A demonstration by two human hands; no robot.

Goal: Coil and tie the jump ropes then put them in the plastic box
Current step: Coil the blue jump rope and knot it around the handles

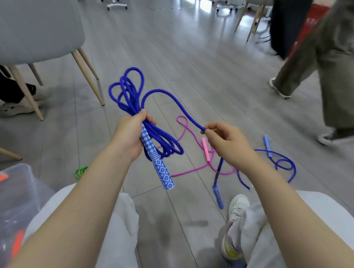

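My left hand (131, 135) grips a bundle of coiled blue jump rope (131, 91) together with its blue-and-white patterned handle (158, 166); loops stick out above and below the fist. A free length of the same rope arcs over to my right hand (224, 141), which pinches it between thumb and fingers. Below that hand the rope hangs down to its second blue handle (218, 197). A pink jump rope (192, 170) with a pink handle (205, 151) lies loose on the floor. Another blue rope (285, 164) lies to the right. The clear plastic box (11, 199) stands at the lower left.
A small green coil (80, 172) lies on the floor near the box. A grey chair (39, 28) with wooden legs stands at the upper left, a seated person's feet beside it. Another person (324, 71) walks past at the right. My white shoe (237, 207) rests below.
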